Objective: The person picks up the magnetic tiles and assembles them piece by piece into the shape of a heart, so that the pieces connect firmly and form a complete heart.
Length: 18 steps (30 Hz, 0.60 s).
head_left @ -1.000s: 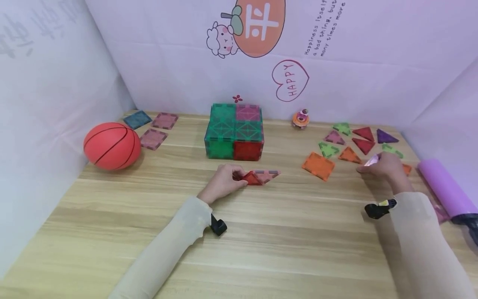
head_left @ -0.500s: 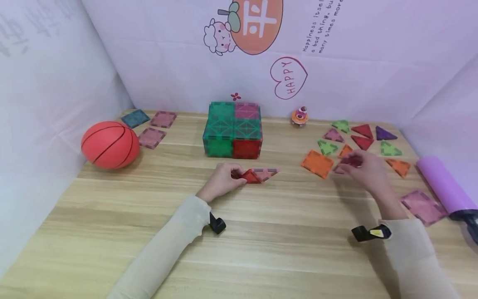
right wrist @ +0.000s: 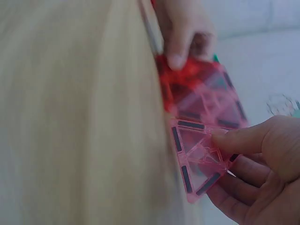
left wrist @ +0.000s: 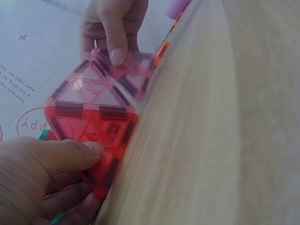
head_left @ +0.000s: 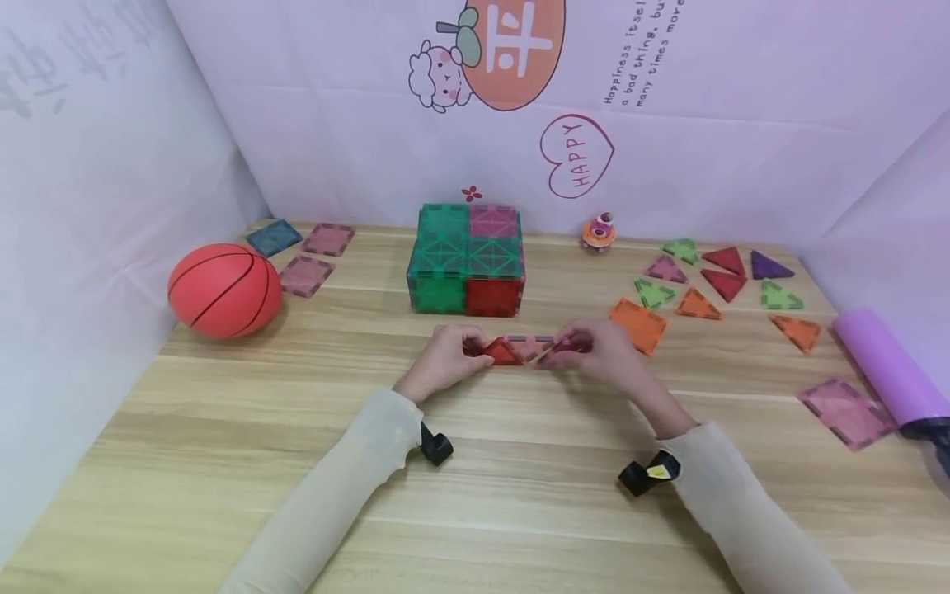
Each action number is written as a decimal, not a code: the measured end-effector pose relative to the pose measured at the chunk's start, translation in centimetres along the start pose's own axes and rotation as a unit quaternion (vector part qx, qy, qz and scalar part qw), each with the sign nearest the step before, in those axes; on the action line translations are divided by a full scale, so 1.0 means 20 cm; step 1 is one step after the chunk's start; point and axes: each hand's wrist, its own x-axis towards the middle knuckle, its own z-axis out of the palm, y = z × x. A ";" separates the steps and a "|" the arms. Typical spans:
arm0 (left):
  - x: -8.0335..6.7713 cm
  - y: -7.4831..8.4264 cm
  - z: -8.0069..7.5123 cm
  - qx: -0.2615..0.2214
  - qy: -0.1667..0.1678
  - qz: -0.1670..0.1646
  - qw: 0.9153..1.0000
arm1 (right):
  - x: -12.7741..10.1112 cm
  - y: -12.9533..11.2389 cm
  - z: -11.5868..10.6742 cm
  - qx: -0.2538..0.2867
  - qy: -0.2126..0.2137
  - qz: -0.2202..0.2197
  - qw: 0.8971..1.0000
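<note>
A red triangular tile (left wrist: 75, 126) stands near the middle of the counter (head_left: 475, 503), meeting a pink triangular tile (left wrist: 86, 89) edge to edge; a second pink triangle (right wrist: 199, 159) is held at that tile's far edge, and whether those two edges have fully met is hard to tell. The left hand (head_left: 443, 359) pinches the red piece, thumb on its near face, and the right hand (head_left: 612, 359) pinches the second pink one, so the row lies directly between them, the middle tile held by neither. The step in hand seems to be joining a third triangle to the row; the next move probably calls for lining up the edges while the left hand steadies the red end. Just behind stands a box of green, red and pink tiles (head_left: 438, 294); an orange square (head_left: 644, 324) lies beside the right hand, and farther right is a purple cylinder (head_left: 886, 363).
</note>
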 end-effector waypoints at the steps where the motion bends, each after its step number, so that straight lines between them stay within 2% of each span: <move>1: 0.00 0.00 0.00 0.001 0.000 0.002 1.000 | 0.01 -0.01 0.02 0.002 -0.002 -0.001 1.000; 5: 0.00 0.00 0.00 -0.002 0.001 0.005 1.000 | 0.02 -0.02 0.07 -0.003 0.007 -0.003 1.000; 10: 0.00 0.00 -0.01 0.001 0.006 -0.002 1.000 | 0.03 -0.01 0.07 0.000 0.011 -0.021 1.000; 14: 0.00 0.00 -0.01 0.004 0.002 -0.005 1.000 | 0.02 0.01 0.04 0.001 0.004 -0.019 1.000; 18: 0.00 -0.01 -0.01 -0.002 0.001 -0.005 1.000 | 0.00 0.05 -0.05 -0.007 0.005 -0.005 1.000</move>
